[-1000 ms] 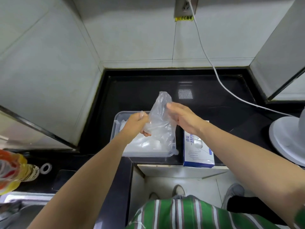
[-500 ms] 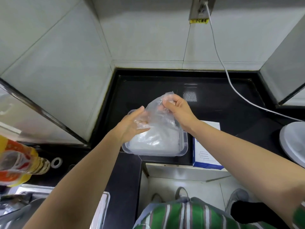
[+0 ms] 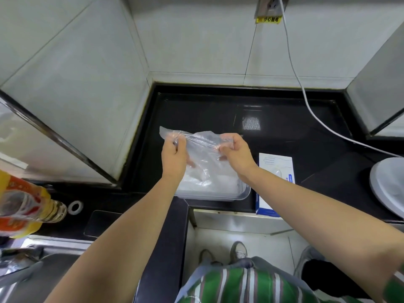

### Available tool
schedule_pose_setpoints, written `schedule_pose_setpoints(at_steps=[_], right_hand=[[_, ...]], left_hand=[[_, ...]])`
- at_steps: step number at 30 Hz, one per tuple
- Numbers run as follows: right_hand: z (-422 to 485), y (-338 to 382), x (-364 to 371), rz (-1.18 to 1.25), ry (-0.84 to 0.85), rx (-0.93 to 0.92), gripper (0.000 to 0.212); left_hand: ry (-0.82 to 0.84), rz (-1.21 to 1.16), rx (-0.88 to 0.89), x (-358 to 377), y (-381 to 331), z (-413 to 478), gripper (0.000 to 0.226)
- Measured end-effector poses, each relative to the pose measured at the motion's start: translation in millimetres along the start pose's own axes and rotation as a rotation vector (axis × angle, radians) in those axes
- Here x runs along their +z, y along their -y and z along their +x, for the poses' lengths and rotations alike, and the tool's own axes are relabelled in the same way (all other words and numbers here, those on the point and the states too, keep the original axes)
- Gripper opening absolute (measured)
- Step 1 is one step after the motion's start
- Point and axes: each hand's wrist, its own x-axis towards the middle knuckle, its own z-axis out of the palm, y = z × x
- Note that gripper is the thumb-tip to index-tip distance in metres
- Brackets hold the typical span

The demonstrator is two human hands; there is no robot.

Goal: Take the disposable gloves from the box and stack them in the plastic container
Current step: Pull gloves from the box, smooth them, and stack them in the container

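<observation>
A thin, clear disposable glove (image 3: 202,142) is stretched flat between my two hands above the plastic container (image 3: 242,194). My left hand (image 3: 173,157) pinches its left end and my right hand (image 3: 235,153) pinches its right end. The clear container sits on the black counter and holds a pile of clear gloves (image 3: 209,178). The white and blue glove box (image 3: 276,171) lies flat just right of the container, partly hidden by my right forearm.
A white cable (image 3: 306,99) runs from a wall socket (image 3: 271,6) across the counter's right side. A white round fan base (image 3: 388,184) stands at far right. At left are an oil bottle (image 3: 26,206), a tape ring (image 3: 75,206) and a sink (image 3: 32,278). Tiled walls enclose the counter.
The glove hung bunched and upright between my hands a second ago. Both hands have moved forward over the container and pulled apart, spreading the glove out flat and level.
</observation>
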Motion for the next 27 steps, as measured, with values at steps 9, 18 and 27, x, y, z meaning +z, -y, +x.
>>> schedule_pose_setpoints(at_steps=[9,18,27], right_hand=[[3.8,-8.3,-6.6,-0.07,-0.231,0.008,0.028],[4.7,8.9,0.8,-0.306,-0.031,-0.272,0.019],[19.3,-49.4,22.4,-0.712,0.508,0.474,0.05]], left_hand=[[0.1,0.768,0.14,-7.9,14.5,2.0,0.035],[0.262,0.926,0.129,20.2,27.3,6.3,0.03],[0.287,0.893,-0.009,31.3,53.2,14.7,0.036]])
